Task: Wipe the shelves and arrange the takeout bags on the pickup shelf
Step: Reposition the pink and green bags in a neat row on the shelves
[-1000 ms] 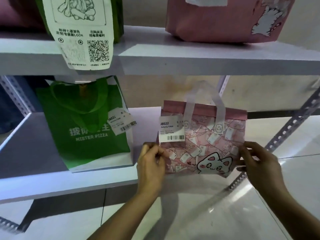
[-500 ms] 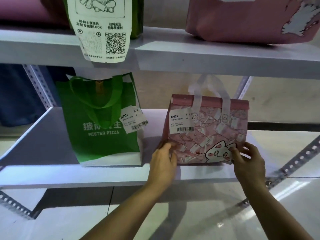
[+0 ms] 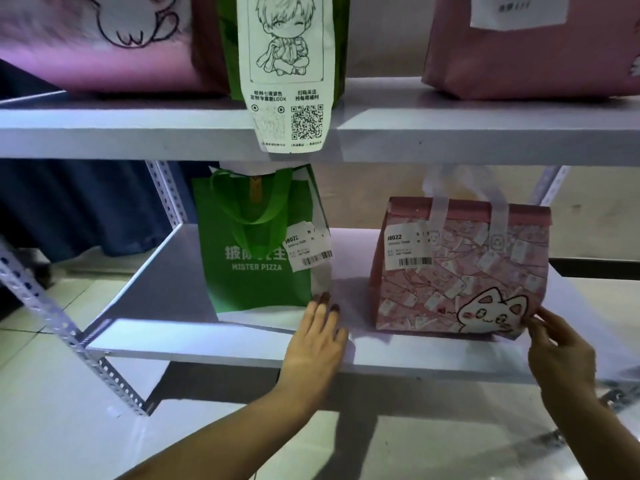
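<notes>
— Arranging step, by the look of it: lower shelf (image 3: 221, 344) carrying two takeout bags, green pizza bag (image 3: 256, 258) on the left, pink cat bag (image 3: 457, 268) well to its right, both upright

— And the hands?

— Left hand (image 3: 317, 344) flat on the shelf board, fingers straight and together, tips just touching the green bag's lower right corner. Right hand (image 3: 561, 351) at the pink bag's lower right corner, fingers loosely spread, touching, gripping nothing

— Next?

— Probably nudging the bags square to the front edge, labels facing out; gentle push only, soft bags likely to tip
</notes>
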{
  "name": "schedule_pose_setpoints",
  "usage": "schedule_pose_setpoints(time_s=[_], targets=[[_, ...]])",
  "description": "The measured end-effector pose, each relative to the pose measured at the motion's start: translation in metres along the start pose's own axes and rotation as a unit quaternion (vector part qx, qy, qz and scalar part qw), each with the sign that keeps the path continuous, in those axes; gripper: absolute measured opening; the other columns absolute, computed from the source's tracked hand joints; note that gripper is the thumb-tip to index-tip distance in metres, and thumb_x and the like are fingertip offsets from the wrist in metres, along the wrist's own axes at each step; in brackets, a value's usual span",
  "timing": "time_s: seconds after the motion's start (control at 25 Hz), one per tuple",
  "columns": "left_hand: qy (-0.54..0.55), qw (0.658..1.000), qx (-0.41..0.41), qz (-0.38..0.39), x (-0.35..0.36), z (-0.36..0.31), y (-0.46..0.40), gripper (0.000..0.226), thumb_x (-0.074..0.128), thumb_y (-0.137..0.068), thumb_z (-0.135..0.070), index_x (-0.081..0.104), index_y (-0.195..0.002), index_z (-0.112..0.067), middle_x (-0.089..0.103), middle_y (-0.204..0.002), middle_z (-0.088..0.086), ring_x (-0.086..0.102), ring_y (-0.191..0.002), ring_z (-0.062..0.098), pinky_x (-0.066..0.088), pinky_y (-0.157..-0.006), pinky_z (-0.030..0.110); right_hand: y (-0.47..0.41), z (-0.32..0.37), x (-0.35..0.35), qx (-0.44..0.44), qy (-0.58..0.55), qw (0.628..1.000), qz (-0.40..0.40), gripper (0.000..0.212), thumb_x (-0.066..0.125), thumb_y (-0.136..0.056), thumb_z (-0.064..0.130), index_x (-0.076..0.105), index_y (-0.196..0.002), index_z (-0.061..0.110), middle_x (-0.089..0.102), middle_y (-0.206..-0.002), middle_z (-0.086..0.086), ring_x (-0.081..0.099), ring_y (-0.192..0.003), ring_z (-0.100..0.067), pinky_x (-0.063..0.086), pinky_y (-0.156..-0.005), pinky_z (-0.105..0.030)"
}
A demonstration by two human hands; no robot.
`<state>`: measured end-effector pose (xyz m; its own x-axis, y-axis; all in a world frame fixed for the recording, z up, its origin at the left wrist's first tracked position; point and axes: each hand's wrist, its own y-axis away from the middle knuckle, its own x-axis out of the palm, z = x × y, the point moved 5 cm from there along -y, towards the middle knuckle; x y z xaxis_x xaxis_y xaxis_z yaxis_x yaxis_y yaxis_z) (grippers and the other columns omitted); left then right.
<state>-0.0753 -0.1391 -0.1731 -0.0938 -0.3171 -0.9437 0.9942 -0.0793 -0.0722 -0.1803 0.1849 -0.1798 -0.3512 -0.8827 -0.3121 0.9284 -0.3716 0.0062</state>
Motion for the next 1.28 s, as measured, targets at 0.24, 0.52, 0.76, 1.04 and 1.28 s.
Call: schedule_pose_setpoints(time_s=[0.24,0.52,0.76,1.04,1.28], targets=[[0.033,0.999,0.027,-0.034,0.002,0.011,0.011,0.058,0.068,-0.087,-0.011,0.047,-0.141,-0.016,0.030,-0.160,0.017,0.014,-0.152,0.038,0.002,-0.124,0.050,0.007,-0.003,0.007,0.022,-0.020,0.999,0.011,0.038,0.052,-0.105,0.033,0.056,-0.142,0.027,0.062,-0.135,-0.014,0.059,-0.121,-0.038,0.051,-0.100,-0.059],[0.265,0.948,-0.059,-0.165,-0.006,0.045,0.049,0.010,0.059,-0.094,-0.023,0.057,-0.103,-0.025,0.054,-0.107,-0.007,0.050,-0.091,0.017,0.047,-0.077,0.028,0.007,-0.001,0.002,0.010,-0.008,0.998,-0.056,0.028,0.056,-0.103,0.030,0.062,-0.129,0.023,0.068,-0.125,-0.014,0.066,-0.108,-0.036,0.053,-0.096,-0.060],[0.267,0.954,-0.051,-0.130,0.007,0.054,0.023,0.034,0.038,-0.097,-0.032,0.054,-0.124,-0.020,0.051,-0.121,-0.002,0.047,-0.103,0.020,0.041,-0.091,0.032,0.015,0.009,0.009,-0.013,-0.051,0.998,-0.023,0.020,0.059,-0.101,0.024,0.062,-0.120,0.017,0.072,-0.105,-0.015,0.073,-0.089,-0.027,0.058,-0.090,-0.053],[0.281,0.950,-0.014,-0.134,-0.013,0.050,0.019,0.024,0.048,-0.096,-0.025,0.059,-0.117,-0.021,0.053,-0.119,-0.005,0.048,-0.107,0.019,0.043,-0.094,0.031,0.038,0.030,0.009,-0.056,-0.016,0.998,0.001,0.012,0.064,-0.098,0.020,0.066,-0.104,0.030,0.076,-0.087,0.001,0.074,-0.088,-0.023,0.056,-0.093,-0.057],[0.300,0.880,0.068,-0.363,-0.154,0.074,0.051,0.022,0.058,-0.085,-0.006,0.068,-0.102,-0.017,0.064,-0.110,-0.004,0.053,-0.104,0.015,0.044,-0.090,0.028,0.103,0.154,0.004,-0.373,0.053,0.926,-0.039,0.007,0.063,-0.095,0.021,0.065,-0.102,0.019,0.069,-0.080,0.000,0.068,-0.067,-0.017,0.063,-0.070,-0.027]])
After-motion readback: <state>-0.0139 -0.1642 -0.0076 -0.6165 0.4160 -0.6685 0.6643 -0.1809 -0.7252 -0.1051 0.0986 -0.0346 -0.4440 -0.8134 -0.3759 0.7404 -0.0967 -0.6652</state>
